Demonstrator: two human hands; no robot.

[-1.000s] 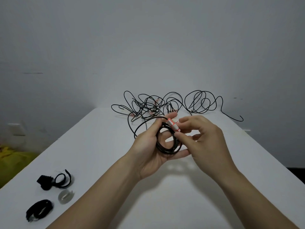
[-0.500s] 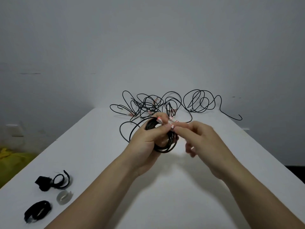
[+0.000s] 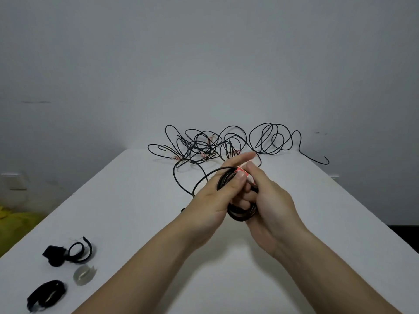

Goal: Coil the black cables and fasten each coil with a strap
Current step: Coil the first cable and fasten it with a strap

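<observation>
A small coil of black cable hangs between both hands above the middle of the white table. My left hand grips the coil's left side, thumb across the strands. My right hand wraps the coil's right side and pinches the cable's red-and-white labelled end against it. A loose loop of the same cable trails off to the left. More tangled black cables lie at the table's far edge. Black straps lie at the near left.
A small translucent round piece sits between the straps. A plain grey wall stands behind the table. Something yellow is on the floor off the table's left edge. The table's right edge runs diagonally at the right.
My right hand has closed in around the coil's right side and now presses the labelled end onto it. The coil has tilted more edge-on and both hands sit slightly lower.
</observation>
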